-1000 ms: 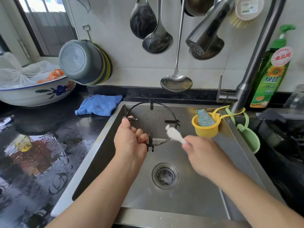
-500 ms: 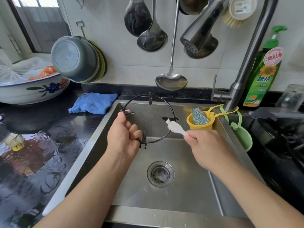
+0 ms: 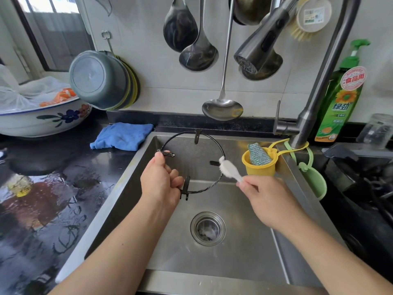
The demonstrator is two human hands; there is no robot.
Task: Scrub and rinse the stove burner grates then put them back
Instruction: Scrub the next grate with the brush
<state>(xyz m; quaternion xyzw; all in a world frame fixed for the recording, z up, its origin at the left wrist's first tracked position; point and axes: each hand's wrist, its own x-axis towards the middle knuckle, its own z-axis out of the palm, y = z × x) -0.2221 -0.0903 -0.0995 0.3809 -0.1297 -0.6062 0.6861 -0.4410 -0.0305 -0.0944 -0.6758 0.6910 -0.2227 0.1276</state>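
Just 1 grate (image 3: 213, 143), 1 brush (image 3: 228, 168), 2 hands: L hand (image 3: 161, 184), R hand (image 3: 270, 201).

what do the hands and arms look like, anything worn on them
Both arms are bare as far as the frame shows: no sleeves or gloves. The left hand and right hand show no rings, watch or bracelets on the sides in view. Nails look short and unpainted.

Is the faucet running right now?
Off: no water falls from the spray head, and none streams onto the burner grate or sink.
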